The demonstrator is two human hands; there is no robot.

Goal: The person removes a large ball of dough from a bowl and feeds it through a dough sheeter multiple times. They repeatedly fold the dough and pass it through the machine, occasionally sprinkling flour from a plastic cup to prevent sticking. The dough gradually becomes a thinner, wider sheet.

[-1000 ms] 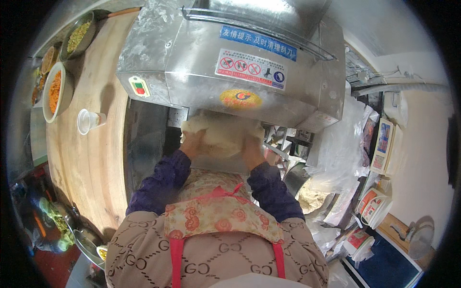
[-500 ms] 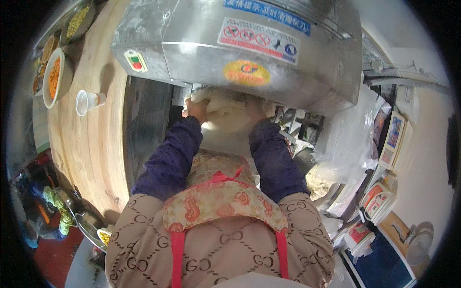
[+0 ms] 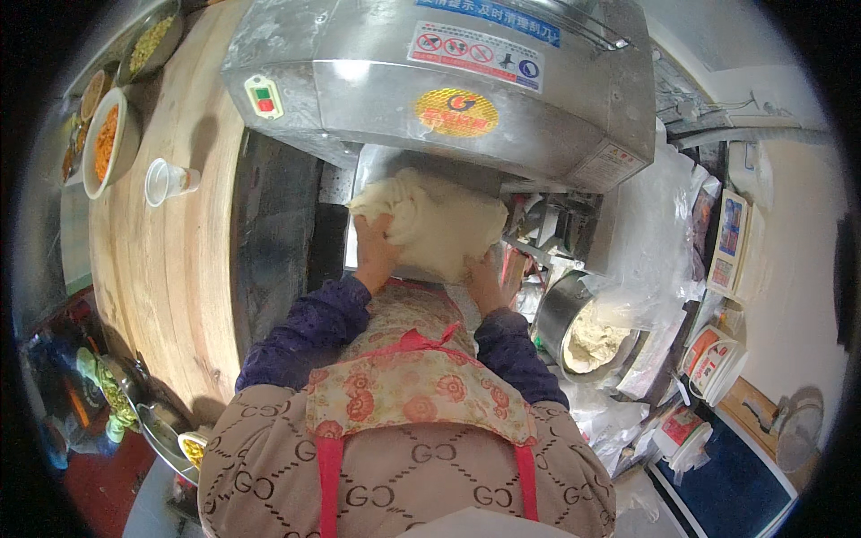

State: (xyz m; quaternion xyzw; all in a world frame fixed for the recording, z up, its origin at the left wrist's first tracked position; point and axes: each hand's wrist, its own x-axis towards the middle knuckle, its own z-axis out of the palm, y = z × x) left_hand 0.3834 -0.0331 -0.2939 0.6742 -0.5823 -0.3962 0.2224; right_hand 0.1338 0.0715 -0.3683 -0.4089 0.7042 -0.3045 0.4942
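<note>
A thick, pale slab of dough (image 3: 439,224) lies on the metal tray (image 3: 366,161) below a steel dough-rolling machine (image 3: 359,99). Its left end is bunched and folded; its right part is smoother. My left hand (image 3: 377,251) grips the folded left side, with the fingertips partly hidden by the dough. At the near right corner, my right hand (image 3: 484,280) holds the dough's edge, its fingers partly tucked out of sight.
A wooden counter (image 3: 161,269) on the left bears a clear plastic cup (image 3: 170,182) and a bowl of shredded orange food (image 3: 111,143). To the right stands a steel pot (image 3: 560,314) with a pale doughy mass inside. Clear plastic sheeting (image 3: 655,242) hangs beside the machine.
Both hands have drawn back toward me from under the machine's front, bringing the dough into fuller view. The pot on the right now shows more fully.
</note>
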